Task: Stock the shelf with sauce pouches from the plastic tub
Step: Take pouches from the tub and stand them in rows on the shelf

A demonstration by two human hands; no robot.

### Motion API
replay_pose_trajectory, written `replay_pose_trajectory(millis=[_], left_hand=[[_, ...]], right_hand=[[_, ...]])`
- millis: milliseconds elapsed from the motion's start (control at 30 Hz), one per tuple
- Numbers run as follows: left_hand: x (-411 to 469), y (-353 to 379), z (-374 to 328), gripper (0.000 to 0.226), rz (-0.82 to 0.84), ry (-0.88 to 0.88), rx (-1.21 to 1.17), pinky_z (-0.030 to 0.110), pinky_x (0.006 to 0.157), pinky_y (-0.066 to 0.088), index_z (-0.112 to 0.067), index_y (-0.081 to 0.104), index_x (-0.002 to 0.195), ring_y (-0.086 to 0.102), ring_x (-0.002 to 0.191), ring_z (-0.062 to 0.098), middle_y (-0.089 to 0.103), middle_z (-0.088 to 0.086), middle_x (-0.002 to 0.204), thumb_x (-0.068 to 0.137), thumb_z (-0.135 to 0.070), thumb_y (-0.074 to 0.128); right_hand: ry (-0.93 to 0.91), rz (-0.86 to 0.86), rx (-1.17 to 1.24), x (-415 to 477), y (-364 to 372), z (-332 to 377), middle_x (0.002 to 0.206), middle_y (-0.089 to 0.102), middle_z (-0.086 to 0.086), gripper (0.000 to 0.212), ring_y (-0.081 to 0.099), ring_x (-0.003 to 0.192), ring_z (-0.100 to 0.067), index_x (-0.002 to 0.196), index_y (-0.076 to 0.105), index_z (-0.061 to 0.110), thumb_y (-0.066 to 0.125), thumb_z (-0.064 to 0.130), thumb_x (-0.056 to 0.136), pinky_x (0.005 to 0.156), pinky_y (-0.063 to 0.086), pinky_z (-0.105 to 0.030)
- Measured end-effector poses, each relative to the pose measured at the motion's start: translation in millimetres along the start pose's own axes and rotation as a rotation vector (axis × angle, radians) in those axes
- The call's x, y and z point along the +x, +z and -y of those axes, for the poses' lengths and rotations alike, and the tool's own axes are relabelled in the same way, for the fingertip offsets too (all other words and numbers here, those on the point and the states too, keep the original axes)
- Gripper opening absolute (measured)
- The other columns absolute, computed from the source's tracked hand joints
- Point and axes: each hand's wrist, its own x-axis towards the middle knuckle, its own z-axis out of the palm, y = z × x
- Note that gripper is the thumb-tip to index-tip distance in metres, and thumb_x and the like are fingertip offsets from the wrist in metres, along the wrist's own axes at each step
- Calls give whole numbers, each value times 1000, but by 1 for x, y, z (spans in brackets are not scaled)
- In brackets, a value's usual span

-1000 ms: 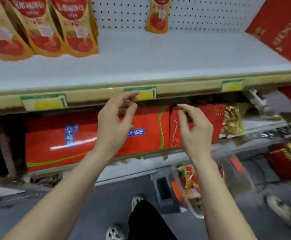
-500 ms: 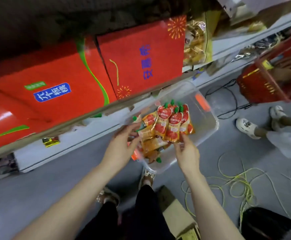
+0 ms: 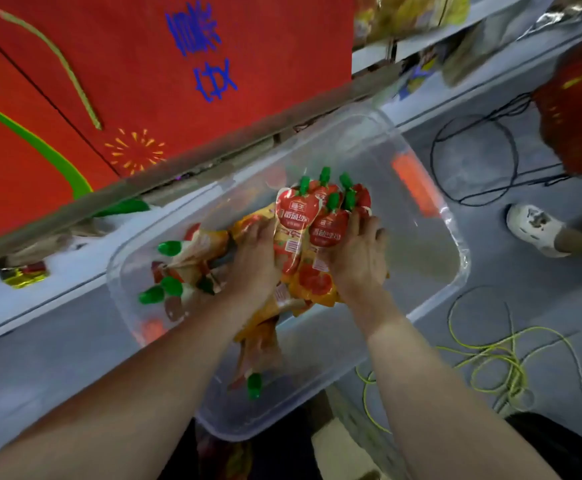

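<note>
Hands meet inside the clear plastic tub (image 3: 421, 251) on the floor: the left hand (image 3: 255, 259) and the right hand (image 3: 358, 258) clasp a bunch of sauce pouches (image 3: 296, 220) from either side, fingers curled round its edges, green caps pointing away. More pouches (image 3: 192, 251) lie loose in the tub's left part, below the red boxes (image 3: 213, 81).

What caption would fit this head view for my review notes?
Left hand and right hand clasp a bunch of green-capped sauce pouches inside the clear plastic tub on the floor.
</note>
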Motion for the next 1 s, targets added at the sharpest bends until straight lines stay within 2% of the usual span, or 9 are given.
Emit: replay_pose_trajectory(millis=[100,200,333,400,567,667,800,933,1000], left_hand=[[19,22,-11,77,-27,-50,56,46,113,25,-18,13,153,29,140,33,23,11,155,92,-30,59],[26,31,-18,91,-103,-87,10,46,108,32,-19,9,154,36,133,37,33,17,146,85,-28,68],[21,22,-19,90,-126,-118,-139,45,94,44,-32,8,151,54,121,34,50,10,140,85,-30,69],[15,16,-16,89,-123,-150,-185,43,91,46,-31,15,148,57,117,35,54,8,137,81,-30,73],[-4,6,2,92,-87,-217,-214,46,92,47,-33,11,147,58,115,39,55,13,133,81,-24,74],[-17,-5,10,96,-70,-166,-246,43,92,45,-38,1,148,55,119,36,51,10,139,84,-24,70],[-44,-28,11,109,-20,-88,-302,42,100,42,-34,-16,150,49,129,31,40,8,150,85,-22,71],[-77,-65,22,84,-50,46,-399,34,96,45,-22,22,148,55,119,23,54,3,134,81,-20,74],[-100,-89,30,69,-38,56,-542,23,86,45,-19,35,141,57,111,14,57,-3,123,83,-16,72]], right_hand=[[21,-32,2,7,10,-1,142,36,-13,83,36,124,-37,147,31,14,75,37,80,108,28,-40],[28,-166,89,15,17,-4,129,47,-13,55,46,112,-37,132,47,16,71,18,83,97,36,-41],[-14,-146,465,10,14,1,106,65,-13,31,61,92,-36,118,52,14,63,15,89,75,43,-37],[32,-44,502,5,13,7,101,70,-12,34,65,91,-37,123,45,16,61,21,92,73,44,-37],[275,146,616,6,16,14,122,67,-11,64,63,111,-36,132,42,11,76,34,82,91,48,-41],[270,305,583,7,14,25,122,69,-10,59,65,112,-31,125,61,11,84,31,74,95,52,-39],[210,354,381,-12,13,41,132,62,-13,70,58,123,-34,137,47,11,78,35,79,99,46,-39],[241,427,669,-44,2,43,122,63,-13,47,61,116,-29,127,58,4,75,12,84,85,48,-29],[190,372,784,-67,-5,50,116,66,-13,37,63,112,-30,112,68,13,81,9,78,93,51,-38]])
